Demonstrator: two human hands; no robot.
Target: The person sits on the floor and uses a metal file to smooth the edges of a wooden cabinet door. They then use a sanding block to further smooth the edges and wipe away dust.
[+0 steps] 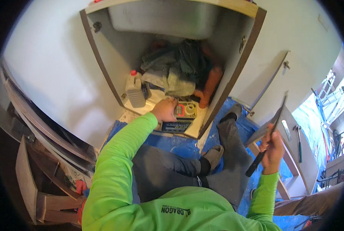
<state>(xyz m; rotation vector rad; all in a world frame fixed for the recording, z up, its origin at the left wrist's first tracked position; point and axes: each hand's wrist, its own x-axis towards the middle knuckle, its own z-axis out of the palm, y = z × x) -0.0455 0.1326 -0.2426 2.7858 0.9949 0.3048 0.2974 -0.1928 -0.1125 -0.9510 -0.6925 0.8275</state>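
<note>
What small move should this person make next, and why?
Probably put down the long, dark-handled tool: the right hand grips it off to the side, while the left hand alone is on the rectangular can at the cabinet's front. Freeing the right hand could help steady the can.

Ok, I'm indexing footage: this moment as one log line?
left hand: touching rectangular container | right hand: holding black-handled tool | site: open cabinet

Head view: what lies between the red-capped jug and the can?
In the head view: a dark item beside the jug, then a strip of cabinet floor, then the left hand against the can.
</note>
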